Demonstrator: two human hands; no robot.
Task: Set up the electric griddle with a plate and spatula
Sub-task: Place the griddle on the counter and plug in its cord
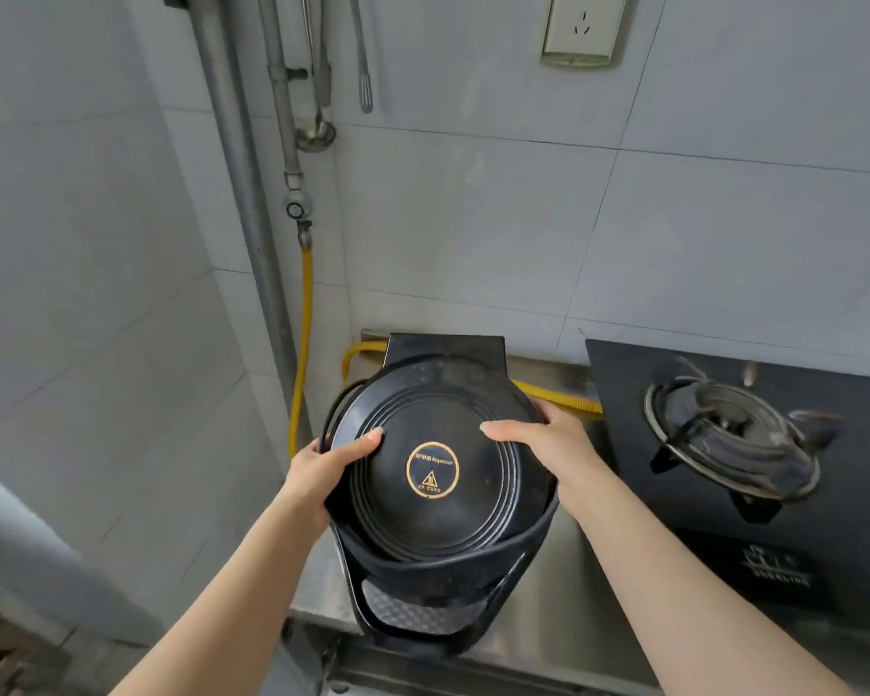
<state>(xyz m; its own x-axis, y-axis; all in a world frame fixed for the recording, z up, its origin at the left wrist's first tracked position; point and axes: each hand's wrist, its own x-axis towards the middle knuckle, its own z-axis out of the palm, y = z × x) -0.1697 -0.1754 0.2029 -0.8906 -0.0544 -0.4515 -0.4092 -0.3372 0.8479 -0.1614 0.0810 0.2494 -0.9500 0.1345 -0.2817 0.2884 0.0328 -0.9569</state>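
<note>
Black griddle (433, 474) is gripped by your left hand (322, 467) and right hand (548, 439); plate and spatula aren't out yet.

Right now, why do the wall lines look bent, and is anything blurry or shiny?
Head view: the wide-angle lens bows the tile seams and pipe; the gas burner at right is smeared; soft light puts a dull sheen on the griddle lid, held by the left hand and right hand.
</note>
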